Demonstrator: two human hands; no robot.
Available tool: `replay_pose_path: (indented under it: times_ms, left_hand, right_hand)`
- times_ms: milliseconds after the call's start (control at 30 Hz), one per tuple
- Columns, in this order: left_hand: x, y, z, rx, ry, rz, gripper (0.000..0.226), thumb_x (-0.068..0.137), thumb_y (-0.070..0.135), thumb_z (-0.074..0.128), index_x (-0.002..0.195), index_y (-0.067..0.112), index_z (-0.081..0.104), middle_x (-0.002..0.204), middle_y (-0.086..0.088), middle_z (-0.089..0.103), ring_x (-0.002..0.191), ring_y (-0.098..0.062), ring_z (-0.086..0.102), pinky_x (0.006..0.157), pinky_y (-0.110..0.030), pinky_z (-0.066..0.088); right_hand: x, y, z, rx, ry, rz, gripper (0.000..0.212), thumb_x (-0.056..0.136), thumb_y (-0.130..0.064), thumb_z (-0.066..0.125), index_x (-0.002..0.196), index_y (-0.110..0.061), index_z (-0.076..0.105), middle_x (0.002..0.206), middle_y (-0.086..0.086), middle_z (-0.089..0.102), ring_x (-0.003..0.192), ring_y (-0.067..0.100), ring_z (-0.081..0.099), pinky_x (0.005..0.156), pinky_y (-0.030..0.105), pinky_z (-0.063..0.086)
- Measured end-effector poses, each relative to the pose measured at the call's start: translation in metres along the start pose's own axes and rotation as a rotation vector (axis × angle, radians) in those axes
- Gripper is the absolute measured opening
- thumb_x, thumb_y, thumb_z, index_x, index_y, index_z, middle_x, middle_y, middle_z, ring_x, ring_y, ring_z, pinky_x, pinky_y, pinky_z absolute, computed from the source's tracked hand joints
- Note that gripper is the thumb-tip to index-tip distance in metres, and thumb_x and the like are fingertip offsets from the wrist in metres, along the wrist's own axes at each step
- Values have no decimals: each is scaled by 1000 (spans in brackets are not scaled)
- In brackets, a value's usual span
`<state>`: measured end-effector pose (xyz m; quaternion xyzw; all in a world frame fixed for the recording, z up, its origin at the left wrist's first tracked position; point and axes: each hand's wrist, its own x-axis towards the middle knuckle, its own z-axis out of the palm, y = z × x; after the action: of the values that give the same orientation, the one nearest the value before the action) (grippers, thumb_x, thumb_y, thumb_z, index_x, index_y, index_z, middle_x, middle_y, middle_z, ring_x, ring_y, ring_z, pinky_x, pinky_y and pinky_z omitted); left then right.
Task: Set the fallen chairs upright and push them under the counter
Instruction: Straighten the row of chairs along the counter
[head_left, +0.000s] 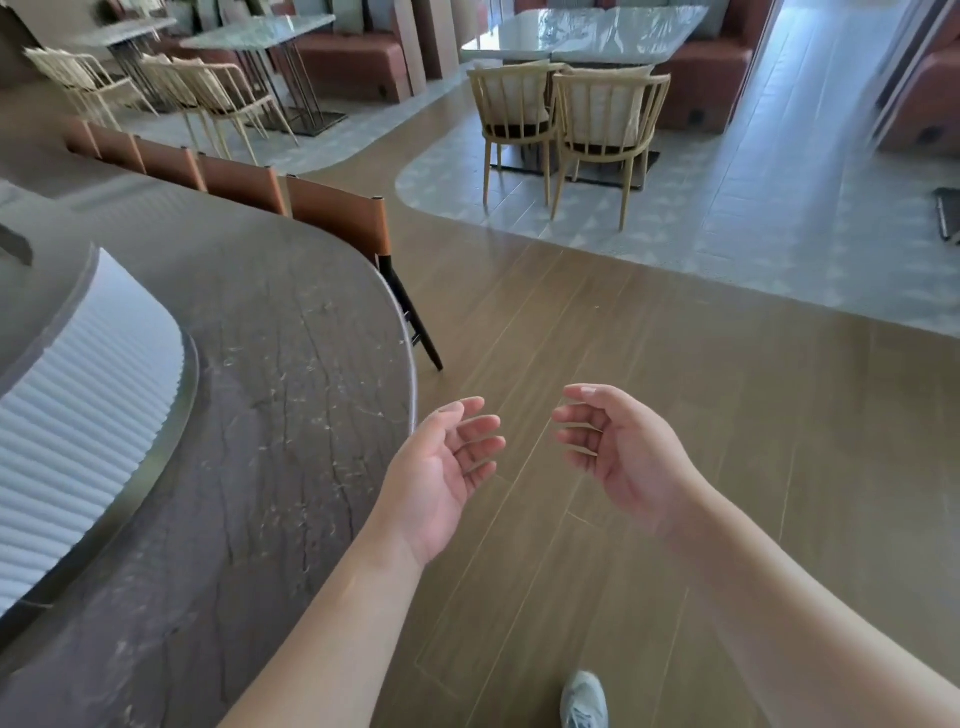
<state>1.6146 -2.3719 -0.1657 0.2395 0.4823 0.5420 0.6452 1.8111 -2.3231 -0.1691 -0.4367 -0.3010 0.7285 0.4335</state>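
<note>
Brown wood-plank floor (649, 415) meets pale patterned grey tiling (753, 223). Light wooden spindle-back armchairs (602, 130) stand at a glossy marble-topped dining table (587, 31), rust-red upholstered benches (353, 62) behind.

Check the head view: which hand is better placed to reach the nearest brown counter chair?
Left, probably. The left hand hangs beside the counter edge, on the nearest brown chair's side. The right hand is farther out over open floor. Both are open and hold nothing.

Bright, even daylight from upper right; pale glare on the glossy grey marble dining table (587, 36). Soft, faint shadows. Wide-angle bending at edges; slight blur across far corners.
</note>
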Motion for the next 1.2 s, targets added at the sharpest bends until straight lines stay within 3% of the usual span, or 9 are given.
replay_pose_path:
  times_ms: [267, 433, 600, 1200]
  left_hand:
    - [65, 4, 61, 18, -26, -18, 34, 82, 37, 60, 110, 19, 68, 102, -5, 71, 89, -18, 68, 83, -35, 47]
    - [107, 14, 75, -15, -51, -6, 35, 81, 38, 60, 109, 19, 68, 102, -5, 71, 89, -18, 68, 81, -34, 48]
    - [158, 20, 81, -50, -53, -29, 29, 88, 35, 57, 109, 19, 67, 100, -4, 70, 87, -18, 68, 81, -34, 48]
    - [426, 129, 75, -167, -61, -32, 23, 97, 30, 50, 104, 19, 69, 97, -3, 71, 83, -18, 68, 78, -32, 48]
  right_hand:
    - [43, -48, -46, 37, 10, -13, 18, 89, -25, 59, 103, -17, 68, 88, 5, 69, 71, 17, 64, 61, 28, 49]
    - [76, -73, -51, 20, -7, -26, 32, 75, -32, 63, 103, -17, 67, 88, 4, 69, 71, 16, 64, 58, 27, 50]
    - [120, -89, -55, 16, -1, -23, 29, 76, -31, 62, 100, -17, 69, 89, 5, 69, 71, 17, 64, 58, 27, 51]
    - [378, -193, -5, -84, 41, -30, 17, 93, -20, 55, 104, -14, 67, 87, 6, 69, 68, 17, 62, 62, 29, 48]
